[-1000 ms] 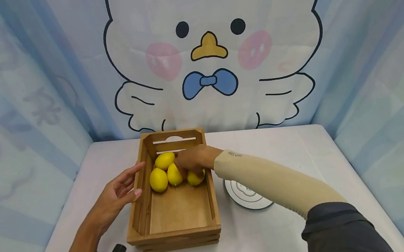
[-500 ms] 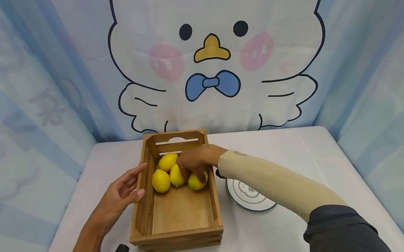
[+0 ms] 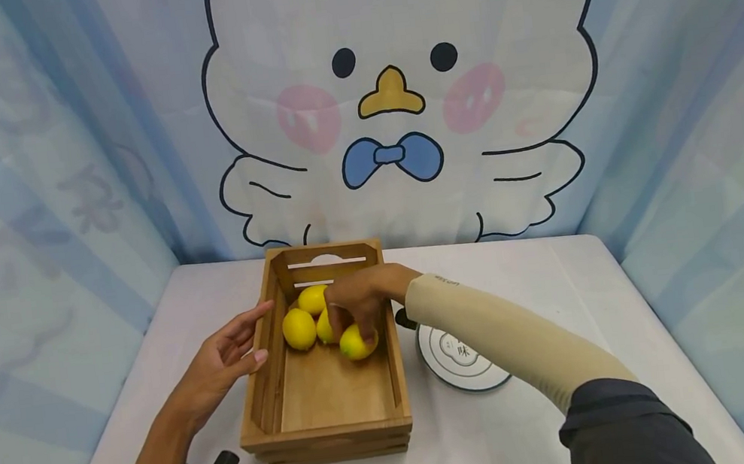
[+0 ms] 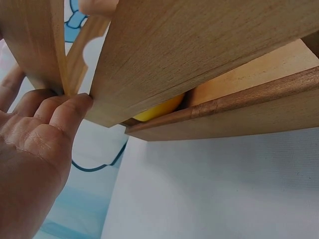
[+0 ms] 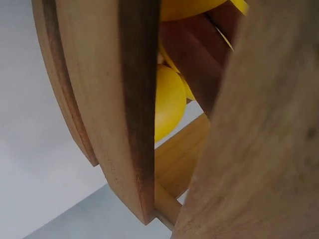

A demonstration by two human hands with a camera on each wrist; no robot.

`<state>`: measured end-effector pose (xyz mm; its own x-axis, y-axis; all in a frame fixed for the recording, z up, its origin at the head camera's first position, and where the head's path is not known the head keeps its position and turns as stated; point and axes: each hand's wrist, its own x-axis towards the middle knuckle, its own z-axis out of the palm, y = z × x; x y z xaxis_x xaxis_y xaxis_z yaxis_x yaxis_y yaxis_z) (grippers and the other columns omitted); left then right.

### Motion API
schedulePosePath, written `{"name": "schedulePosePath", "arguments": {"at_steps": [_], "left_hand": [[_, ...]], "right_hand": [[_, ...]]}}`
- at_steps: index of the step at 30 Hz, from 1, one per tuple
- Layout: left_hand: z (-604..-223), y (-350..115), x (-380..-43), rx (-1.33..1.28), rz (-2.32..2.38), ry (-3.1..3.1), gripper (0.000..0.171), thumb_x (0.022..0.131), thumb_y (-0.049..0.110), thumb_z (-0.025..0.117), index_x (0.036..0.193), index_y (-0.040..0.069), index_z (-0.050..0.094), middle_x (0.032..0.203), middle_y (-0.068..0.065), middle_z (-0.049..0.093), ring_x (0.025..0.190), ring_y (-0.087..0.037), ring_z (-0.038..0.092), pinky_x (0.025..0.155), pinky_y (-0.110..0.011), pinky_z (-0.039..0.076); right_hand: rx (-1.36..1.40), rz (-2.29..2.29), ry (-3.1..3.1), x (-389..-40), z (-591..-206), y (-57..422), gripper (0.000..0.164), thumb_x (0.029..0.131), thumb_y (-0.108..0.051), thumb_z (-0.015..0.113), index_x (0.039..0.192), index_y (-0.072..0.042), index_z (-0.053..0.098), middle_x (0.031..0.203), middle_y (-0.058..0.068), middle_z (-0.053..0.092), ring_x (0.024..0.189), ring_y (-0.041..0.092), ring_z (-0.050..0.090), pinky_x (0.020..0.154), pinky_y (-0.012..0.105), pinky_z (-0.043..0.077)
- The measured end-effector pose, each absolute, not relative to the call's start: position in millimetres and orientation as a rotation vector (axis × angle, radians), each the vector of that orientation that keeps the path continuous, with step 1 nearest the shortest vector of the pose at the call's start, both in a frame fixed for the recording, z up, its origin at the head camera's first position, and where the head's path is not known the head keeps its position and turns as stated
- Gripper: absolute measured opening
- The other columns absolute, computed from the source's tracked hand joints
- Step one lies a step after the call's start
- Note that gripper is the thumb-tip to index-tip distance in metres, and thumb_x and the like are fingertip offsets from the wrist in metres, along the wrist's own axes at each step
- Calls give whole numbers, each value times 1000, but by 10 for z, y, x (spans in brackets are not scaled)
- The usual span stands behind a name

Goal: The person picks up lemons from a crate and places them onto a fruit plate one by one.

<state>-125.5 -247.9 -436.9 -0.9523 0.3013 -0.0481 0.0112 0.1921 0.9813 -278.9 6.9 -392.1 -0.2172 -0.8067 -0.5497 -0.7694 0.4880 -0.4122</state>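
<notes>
A wooden crate (image 3: 335,402) stands on the table with several yellow lemons inside, grouped toward its back half. My right hand (image 3: 365,299) reaches over the crate's right wall. Its fingers point down and pinch the front-right lemon (image 3: 356,343). More lemons lie beside it, one at the left (image 3: 299,329) and one at the back (image 3: 313,299). My left hand (image 3: 225,357) rests against the outside of the left wall, fingers extended and thumb apart. In the left wrist view, its fingertips touch the slats (image 4: 164,55). The right wrist view is mostly blocked by wood.
A round white plate (image 3: 464,362) with a dark rim and printed characters lies right of the crate, partly under the right sleeve (image 3: 504,324). A patterned curtain (image 3: 403,206) hangs behind the white table (image 3: 502,437).
My right hand has drawn the front-right lemon slightly toward the crate's front and left. The left hand stays against the crate wall.
</notes>
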Motion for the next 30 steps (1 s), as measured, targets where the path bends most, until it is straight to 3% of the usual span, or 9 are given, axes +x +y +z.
{"name": "schedulePosePath", "arguments": {"at_steps": [5, 11, 13, 19, 26, 30], "left_hand": [[-4371, -2482, -1257, 273, 1843, 2233, 65, 99, 16, 62, 155, 32, 34, 167, 6, 20, 155, -26, 16, 116, -39, 36], [-4372, -2482, -1251, 258, 1848, 2227, 65, 99, 16, 62, 155, 32, 34, 167, 5, 20, 155, -27, 16, 112, -24, 39], [-4371, -2480, -1247, 252, 1846, 2228, 65, 99, 16, 62, 155, 32, 34, 167, 5, 19, 155, -28, 16, 113, -28, 40], [-4357, -2472, -1243, 237, 1846, 2224, 66, 98, 16, 63, 155, 32, 33, 168, 3, 17, 155, -31, 15, 116, -54, 32], [-4358, -2474, -1253, 247, 1850, 2225, 66, 98, 17, 63, 155, 32, 33, 167, 3, 18, 155, -30, 14, 116, -54, 28], [-4366, -2483, -1260, 266, 1847, 2234, 65, 99, 15, 62, 155, 33, 34, 167, 4, 19, 155, -28, 16, 117, -47, 31]], "right_hand": [[-1284, -186, 1938, -2806, -3912, 85, 55, 64, -13, 95, 115, -23, 77, 111, -17, 72, 107, 4, 60, 94, 22, 52], [-1270, -333, 1858, -2802, -3875, 111, 57, 63, -8, 94, 116, -18, 76, 113, -13, 74, 111, 2, 63, 98, 25, 52], [-1273, -368, 1833, -2797, -3870, 114, 56, 63, -8, 93, 116, -16, 76, 113, -12, 74, 111, 1, 64, 100, 27, 52], [-1339, -428, 1771, -2775, -3845, 124, 51, 65, -10, 93, 114, -18, 77, 110, -14, 74, 110, 1, 64, 100, 26, 52], [-1422, -530, 1690, -2768, -3827, 152, 49, 68, -11, 92, 114, -20, 77, 109, -13, 75, 105, 5, 68, 100, 34, 53], [-1438, -593, 1643, -2774, -3826, 172, 49, 68, -14, 92, 115, -18, 76, 110, -10, 75, 102, 9, 69, 98, 41, 54]]}}
